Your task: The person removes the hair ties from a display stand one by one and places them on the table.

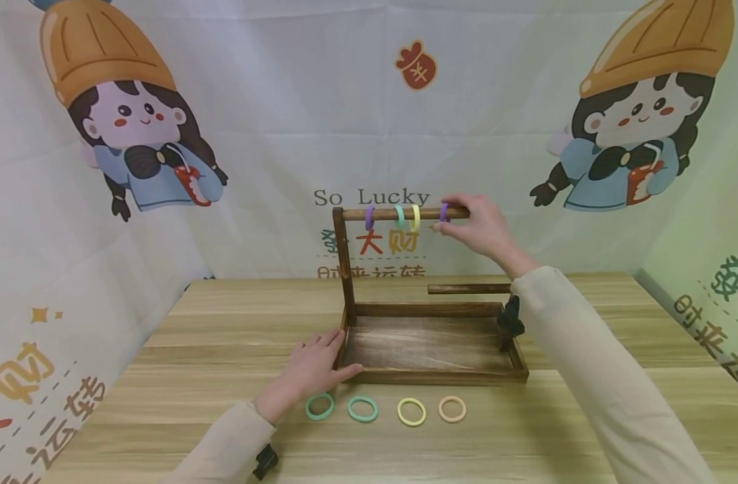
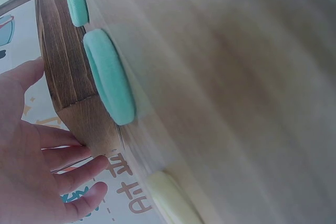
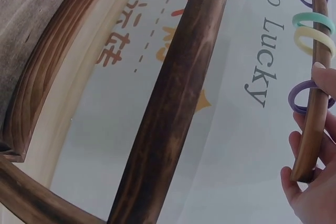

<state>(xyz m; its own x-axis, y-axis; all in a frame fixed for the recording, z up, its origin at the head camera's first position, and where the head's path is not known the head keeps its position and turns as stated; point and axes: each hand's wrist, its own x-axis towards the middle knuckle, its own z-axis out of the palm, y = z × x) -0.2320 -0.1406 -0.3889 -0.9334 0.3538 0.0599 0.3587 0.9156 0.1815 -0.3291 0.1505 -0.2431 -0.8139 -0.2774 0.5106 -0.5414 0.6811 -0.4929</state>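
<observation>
A brown wooden stand has a shallow tray base (image 1: 429, 377), a post (image 1: 345, 269) and an upper rod (image 1: 384, 214). My right hand (image 1: 480, 225) pinches a purple ring (image 1: 444, 212) that encircles the rod near its free right end. Further left on that rod hang another purple ring (image 1: 370, 218), a mint ring (image 1: 400, 216) and a yellow ring (image 1: 415, 218). Against the tray's front left corner rests my left hand (image 1: 308, 366), with extended fingers and the thumb over the front rim. The left wrist view shows those fingers (image 2: 73, 174) spread beside the wood.
Before the tray, two mint rings (image 1: 319, 407) (image 1: 363, 409), a yellow ring (image 1: 411, 412) and a peach ring (image 1: 452, 409) lie flat on the wooden table (image 1: 224, 323). A lower rod (image 1: 468, 289) extends leftward on the stand's right side. Behind hangs a printed cloth (image 1: 272, 134).
</observation>
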